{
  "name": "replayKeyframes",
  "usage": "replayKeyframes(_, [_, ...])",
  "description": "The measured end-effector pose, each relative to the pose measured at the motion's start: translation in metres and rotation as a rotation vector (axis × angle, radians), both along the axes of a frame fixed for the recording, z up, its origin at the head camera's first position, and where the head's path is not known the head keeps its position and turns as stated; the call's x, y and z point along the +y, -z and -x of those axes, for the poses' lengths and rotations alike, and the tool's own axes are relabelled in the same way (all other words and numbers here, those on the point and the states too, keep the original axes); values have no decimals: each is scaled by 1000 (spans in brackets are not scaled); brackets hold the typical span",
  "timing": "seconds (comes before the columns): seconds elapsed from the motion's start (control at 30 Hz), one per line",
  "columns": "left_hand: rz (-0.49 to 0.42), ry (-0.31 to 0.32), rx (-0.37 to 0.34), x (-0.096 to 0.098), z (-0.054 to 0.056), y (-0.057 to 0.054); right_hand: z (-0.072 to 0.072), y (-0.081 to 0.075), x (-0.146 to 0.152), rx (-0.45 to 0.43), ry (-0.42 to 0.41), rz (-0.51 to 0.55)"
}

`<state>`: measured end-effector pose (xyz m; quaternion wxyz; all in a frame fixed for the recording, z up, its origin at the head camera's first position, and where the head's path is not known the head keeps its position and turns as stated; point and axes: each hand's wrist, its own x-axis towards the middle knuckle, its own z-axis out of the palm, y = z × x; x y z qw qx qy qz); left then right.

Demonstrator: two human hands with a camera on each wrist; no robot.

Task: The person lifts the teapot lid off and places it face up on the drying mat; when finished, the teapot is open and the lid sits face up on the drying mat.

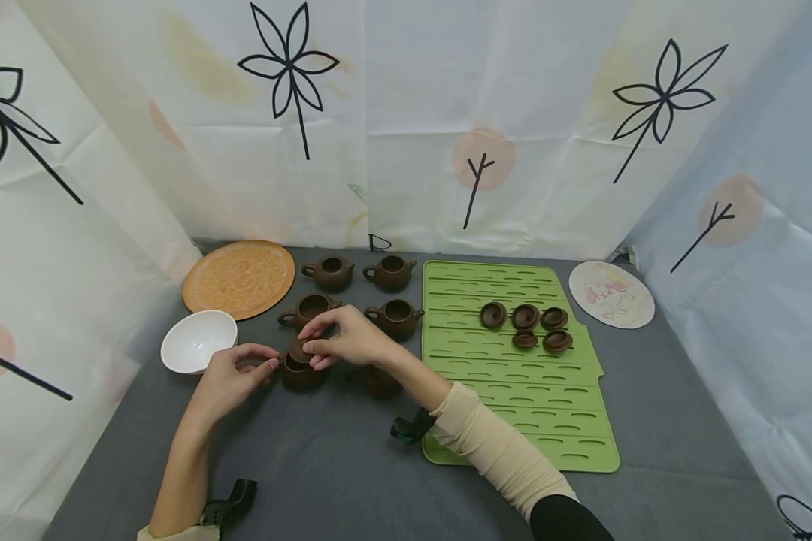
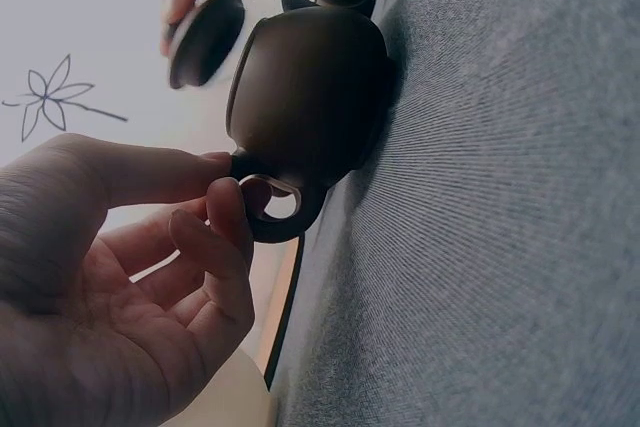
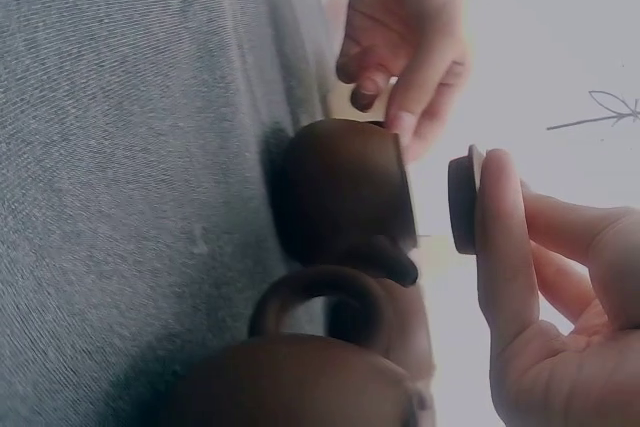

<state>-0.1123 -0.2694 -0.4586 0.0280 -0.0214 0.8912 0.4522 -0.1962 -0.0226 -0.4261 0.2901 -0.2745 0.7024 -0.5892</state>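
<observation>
My left hand (image 1: 233, 379) pinches the loop handle of a small dark brown teapot (image 2: 310, 92) between thumb and fingers; the pot stands upright on the grey cloth. Just above its open mouth, my right hand (image 1: 348, 338) holds a small brown lid (image 3: 463, 202) by the fingertips. A gap shows between lid and rim in both wrist views. Right of this pot, another teapot (image 1: 379, 382) is partly hidden under the right forearm. Behind stand more lidless teapots, among them one (image 1: 398, 318) by the green mat and one (image 1: 311, 306) partly behind the right hand.
Several brown lids (image 1: 525, 316) lie on a green mat (image 1: 514, 406) at the right. A white bowl (image 1: 198, 342) and an orange round mat (image 1: 239, 279) are at the left. A round white printed mat (image 1: 612, 294) lies far right. Patterned curtains (image 1: 406, 128) enclose the table.
</observation>
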Motion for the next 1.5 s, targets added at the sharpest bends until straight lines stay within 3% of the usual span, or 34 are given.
replayKeyframes(0.33, [-7,-4,7,1,1,2,-4,-14,25,57,4,42])
replayKeyframes(0.9, [-7,-5,-8,1,-1,1,-10,-38,98,115,130,109])
replayKeyframes(1.2, [-16,-15,-16,2,-2,2,-11,-41,150,127,225,42])
replayKeyframes(1.5, [-11,-10,-6,2,-2,1,-14,-35,202,158,302,-39])
